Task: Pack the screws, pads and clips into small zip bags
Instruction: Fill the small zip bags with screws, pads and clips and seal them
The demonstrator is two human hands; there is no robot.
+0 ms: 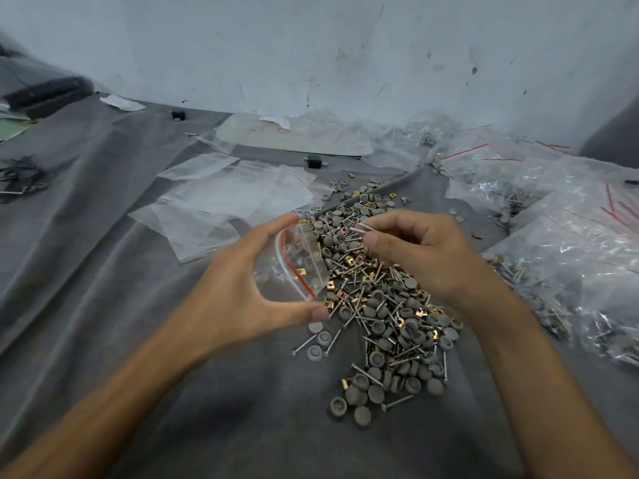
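A: Where's the zip bag?
B: Small clear zip bag (294, 267) with a red seal line, held up in the left hand (242, 288). Thumb at the bottom corner, fingers curled over the top edge, mouth bowed open and facing right. A gold clip and a couple of grey pads are visible inside.

A: Right hand?
B: Right hand (425, 250) sits just right of the bag mouth, over the pile. Thumb and forefinger pinch a thin screw (361, 227); the other fingers are curled in. The screw tip hasn't entered the bag.

A: The parts?
B: One mixed pile (383, 305) directly under and between the hands: round grey pads, gold square clips, silver screws, all jumbled. It runs from just below the right wrist up past the fingertips. A few stray pads and screws lie just below the left thumb.

A: Surface?
B: Wrinkled grey cloth (103, 271) over the desk.

A: Anything else around?
B: Stack of flat empty zip bags (221, 202) behind the left hand, near the pile. Heap of filled bags (570, 243) along the right side, screws showing through the plastic. More crumpled plastic (311, 133) at the back against a scuffed pale wall (311, 46). Dark wire bits (20, 174) far left, well apart from the work.
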